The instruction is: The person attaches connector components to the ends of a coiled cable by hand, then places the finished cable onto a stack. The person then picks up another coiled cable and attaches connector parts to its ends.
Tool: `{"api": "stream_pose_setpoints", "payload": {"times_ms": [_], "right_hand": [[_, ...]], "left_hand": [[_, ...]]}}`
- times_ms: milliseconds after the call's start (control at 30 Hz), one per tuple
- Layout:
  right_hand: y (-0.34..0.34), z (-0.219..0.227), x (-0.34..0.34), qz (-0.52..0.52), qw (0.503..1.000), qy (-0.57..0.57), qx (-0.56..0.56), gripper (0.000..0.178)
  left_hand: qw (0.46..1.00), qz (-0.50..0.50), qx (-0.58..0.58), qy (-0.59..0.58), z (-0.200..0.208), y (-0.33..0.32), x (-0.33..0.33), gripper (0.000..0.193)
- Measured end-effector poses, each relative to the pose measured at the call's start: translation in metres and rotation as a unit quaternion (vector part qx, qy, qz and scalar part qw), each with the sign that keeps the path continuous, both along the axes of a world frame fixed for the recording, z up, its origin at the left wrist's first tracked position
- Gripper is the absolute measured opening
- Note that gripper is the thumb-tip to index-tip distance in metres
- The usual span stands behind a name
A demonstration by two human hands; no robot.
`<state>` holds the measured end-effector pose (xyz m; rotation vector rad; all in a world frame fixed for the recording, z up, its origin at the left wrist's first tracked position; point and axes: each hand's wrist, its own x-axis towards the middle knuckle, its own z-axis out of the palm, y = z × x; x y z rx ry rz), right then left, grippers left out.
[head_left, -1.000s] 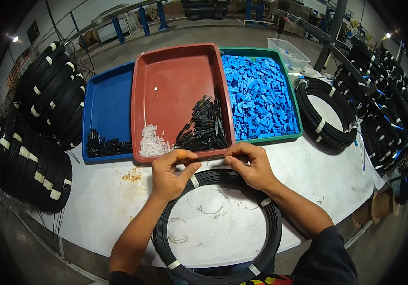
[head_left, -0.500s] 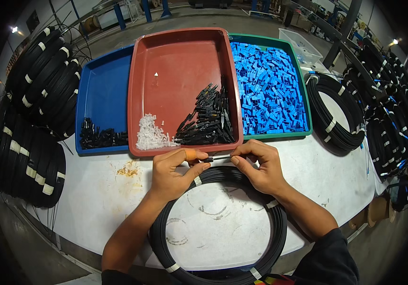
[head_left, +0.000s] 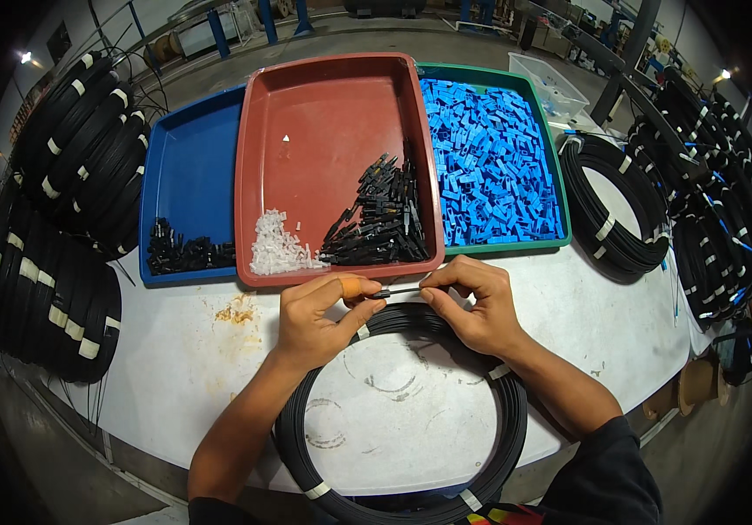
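Between the fingertips of my left hand [head_left: 316,315] is a small black connector piece [head_left: 382,295]; the index finger wears an orange covering. Thumb and index finger of my right hand [head_left: 478,308] pinch a thin black cable [head_left: 405,290], which runs straight across the short gap to the connector piece. Whether the cable sits inside that piece is too small to tell. Below both hands lies a large coil of black cable [head_left: 516,420], bound with white tape at several spots. It rests on the white table and reaches over its near edge.
A red tray [head_left: 323,122] just beyond my hands holds white pieces [head_left: 278,249] and black connector parts [head_left: 385,219]. Beside it, a blue tray [head_left: 192,157] has small black parts, and a green tray [head_left: 498,248] has blue clips [head_left: 490,166]. Cable coils [head_left: 61,306] stack left; another coil [head_left: 617,232] lies right.
My right hand has shifted slightly left, nearer my left hand. The stretch of cable between them now looks darker. My left hand is nearly still.
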<state>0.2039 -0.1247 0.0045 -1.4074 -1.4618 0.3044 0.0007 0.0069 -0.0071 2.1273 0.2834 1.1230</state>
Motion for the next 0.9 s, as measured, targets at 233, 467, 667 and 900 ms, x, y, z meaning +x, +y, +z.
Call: {"api": "stream_pose_setpoints", "payload": {"times_ms": [233, 467, 667, 900], "right_hand": [[0.004, -0.005, -0.003, 0.035, 0.997, -0.039, 0.049, 0.01], [0.003, 0.0, -0.008, 0.024, 0.996, -0.064, 0.06, 0.017], [0.004, 0.007, -0.014, 0.045, 0.992, -0.101, 0.067, 0.02], [0.003, 0.006, -0.008, 0.039, 0.999, -0.036, 0.007, 0.02]], "left_hand": [[0.999, -0.034, 0.005, 0.031, 0.002, -0.001, 0.001, 0.021], [0.999, -0.012, 0.026, 0.022, 0.01, -0.007, 0.004, 0.02], [0.996, -0.025, 0.084, 0.0, 0.002, 0.001, 0.002, 0.016], [0.989, -0.02, -0.022, 0.147, 0.029, -0.007, -0.001, 0.033]]}}
